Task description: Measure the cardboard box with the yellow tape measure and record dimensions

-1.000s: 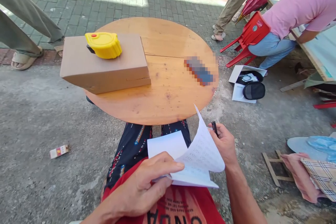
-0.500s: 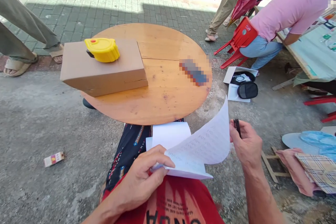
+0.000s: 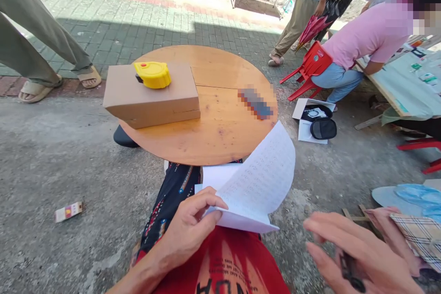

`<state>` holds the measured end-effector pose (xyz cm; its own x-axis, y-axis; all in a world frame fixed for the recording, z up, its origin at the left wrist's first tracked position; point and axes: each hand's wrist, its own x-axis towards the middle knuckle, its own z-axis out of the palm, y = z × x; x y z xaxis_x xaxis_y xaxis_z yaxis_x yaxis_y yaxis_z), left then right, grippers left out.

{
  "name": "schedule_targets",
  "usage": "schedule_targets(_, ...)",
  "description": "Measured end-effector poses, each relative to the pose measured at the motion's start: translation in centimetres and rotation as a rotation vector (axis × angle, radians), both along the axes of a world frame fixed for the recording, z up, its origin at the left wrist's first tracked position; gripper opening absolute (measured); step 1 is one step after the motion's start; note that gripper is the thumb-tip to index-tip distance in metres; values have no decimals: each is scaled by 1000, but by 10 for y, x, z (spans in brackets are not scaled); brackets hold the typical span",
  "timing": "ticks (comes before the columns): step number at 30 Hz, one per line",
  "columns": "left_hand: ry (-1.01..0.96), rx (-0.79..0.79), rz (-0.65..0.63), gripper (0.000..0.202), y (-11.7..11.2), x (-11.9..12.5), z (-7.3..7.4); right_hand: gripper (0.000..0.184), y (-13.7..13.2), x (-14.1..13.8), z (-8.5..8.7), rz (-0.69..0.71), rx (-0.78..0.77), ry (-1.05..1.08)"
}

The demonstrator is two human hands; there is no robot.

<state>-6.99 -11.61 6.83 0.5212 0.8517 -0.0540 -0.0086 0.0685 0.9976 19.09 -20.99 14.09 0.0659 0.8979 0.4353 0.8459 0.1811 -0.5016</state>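
My left hand (image 3: pixel 188 229) pinches a white paper pad (image 3: pixel 251 188) over my lap, with one written sheet curled up and to the right. My right hand (image 3: pixel 358 257) is low at the right, blurred, fingers partly spread, with a dark pen (image 3: pixel 351 272) held against the palm; it is apart from the pad. Ahead stands a round wooden table (image 3: pixel 213 133) with a cardboard box (image 3: pixel 151 96) on its left side. A yellow tape measure (image 3: pixel 152 74) rests on top of the box.
A pixelated flat item (image 3: pixel 255 103) lies on the table's right. A person in pink sits on a red chair (image 3: pixel 310 66) at right by a long table (image 3: pixel 406 87). Other people's legs (image 3: pixel 41 41) stand at left. A black pouch (image 3: pixel 322 128) and a small packet (image 3: pixel 69 211) lie on the concrete.
My right hand has let go of the raised sheet and dropped down toward the lower right with the pen. The sheet stays curled up. The view has tilted upward slightly.
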Motion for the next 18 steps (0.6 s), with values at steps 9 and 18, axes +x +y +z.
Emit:
schedule_targets(9,-98,50,-59,17,-11,-7,1,20,20,-51,-46,411,-156,-249)
schedule_targets(18,-100,200,-110,54,-17,-26,-5,24,19,-51,-48,516,-239,-129)
